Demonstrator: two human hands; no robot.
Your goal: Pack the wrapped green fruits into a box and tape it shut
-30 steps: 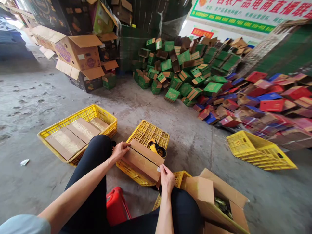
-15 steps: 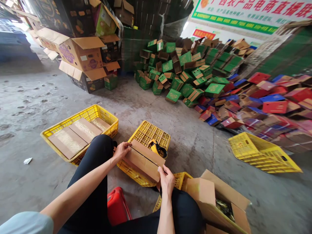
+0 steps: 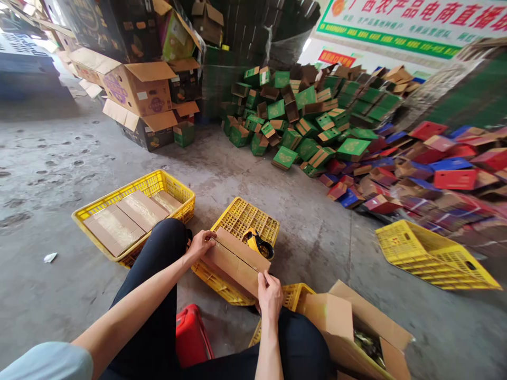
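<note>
A closed brown cardboard box (image 3: 235, 261) rests on an upturned yellow crate (image 3: 242, 217) in front of my knees. My left hand (image 3: 201, 244) grips the box's left end, thumb on top. My right hand (image 3: 269, 294) presses on its right end, fingers curled over the edge. A yellow tape dispenser (image 3: 258, 243) lies on the crate just behind the box. My legs in black trousers frame the crate on both sides.
A yellow crate (image 3: 137, 187) on the left holds three taped brown boxes. An open carton (image 3: 358, 327) stands by my right knee, a red stool (image 3: 192, 338) under me. Another yellow crate (image 3: 433, 256) lies right. Heaps of green (image 3: 301, 113) and red-blue boxes (image 3: 431, 174) fill the back.
My right hand has slid slightly up onto the box's right end. The left hand stays put. The head camera has tilted a little, shifting the scene right and down.
</note>
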